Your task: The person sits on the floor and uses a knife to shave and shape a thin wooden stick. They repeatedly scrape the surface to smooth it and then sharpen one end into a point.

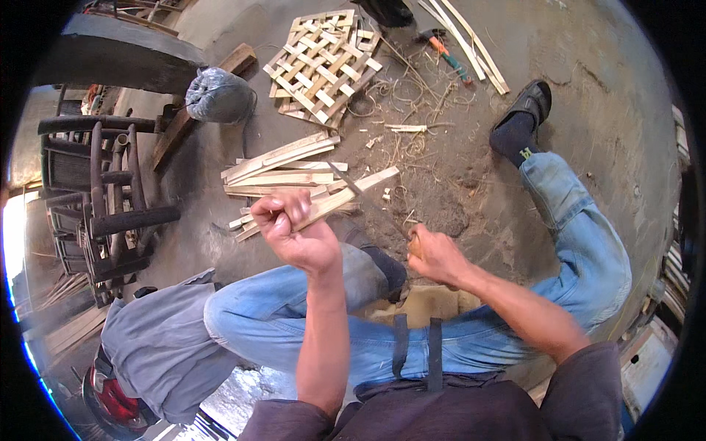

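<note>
My left hand [298, 229] is closed around a pale, flat bamboo strip [379, 180], which slants up and away to the right. A knife [384, 214] with a long dark blade is gripped in my right hand [439, 256]; its handle is mostly hidden by the fingers. The blade crosses the strip beyond my left hand and looks to be against it, though exact contact is hard to make out. Just past my left hand, a loose pile of similar strips [276, 163] lies on the floor.
Woven lattice panels [320, 66] lie farther off. A tool with an orange and green handle [445, 57] and long strips [482, 55] are at the far right, with shavings [401, 128] scattered nearer. Dark chairs [110, 198], a plastic-wrapped bundle [220, 95] and grey cloth [158, 349] are leftward.
</note>
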The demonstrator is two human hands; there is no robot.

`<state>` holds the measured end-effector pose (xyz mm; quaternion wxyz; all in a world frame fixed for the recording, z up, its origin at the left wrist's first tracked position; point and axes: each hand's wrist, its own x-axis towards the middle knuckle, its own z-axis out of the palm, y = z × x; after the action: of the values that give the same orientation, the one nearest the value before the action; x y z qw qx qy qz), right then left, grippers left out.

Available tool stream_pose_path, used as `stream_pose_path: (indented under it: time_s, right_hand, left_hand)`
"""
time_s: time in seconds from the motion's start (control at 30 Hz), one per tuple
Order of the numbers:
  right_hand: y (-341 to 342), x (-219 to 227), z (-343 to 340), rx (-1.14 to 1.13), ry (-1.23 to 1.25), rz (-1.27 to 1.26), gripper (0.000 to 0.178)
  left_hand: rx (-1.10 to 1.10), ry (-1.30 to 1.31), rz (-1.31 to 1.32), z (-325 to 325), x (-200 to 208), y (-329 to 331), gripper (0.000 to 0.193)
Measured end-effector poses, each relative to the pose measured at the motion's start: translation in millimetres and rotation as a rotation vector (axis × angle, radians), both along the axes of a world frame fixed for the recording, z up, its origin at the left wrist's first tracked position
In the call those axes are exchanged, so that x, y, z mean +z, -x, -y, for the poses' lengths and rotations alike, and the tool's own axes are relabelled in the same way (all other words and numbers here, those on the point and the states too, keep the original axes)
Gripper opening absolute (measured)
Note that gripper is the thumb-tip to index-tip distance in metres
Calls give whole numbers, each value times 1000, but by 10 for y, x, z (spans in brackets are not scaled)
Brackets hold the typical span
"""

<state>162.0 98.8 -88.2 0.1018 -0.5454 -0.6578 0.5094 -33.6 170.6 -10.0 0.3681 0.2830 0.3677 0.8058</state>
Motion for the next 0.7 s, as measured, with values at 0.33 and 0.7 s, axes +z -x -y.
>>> stream_pose_path:
  time_s: [0.33,0.7]
  right_hand:
    - [261,278,-489,136,15,-131,32]
    - [309,443,-403,137,-28,-244,32]
  left_hand:
    - [56,-40,-162,192,-108,-11,4]
    - [195,-16,-296,268,-102,-264,9]
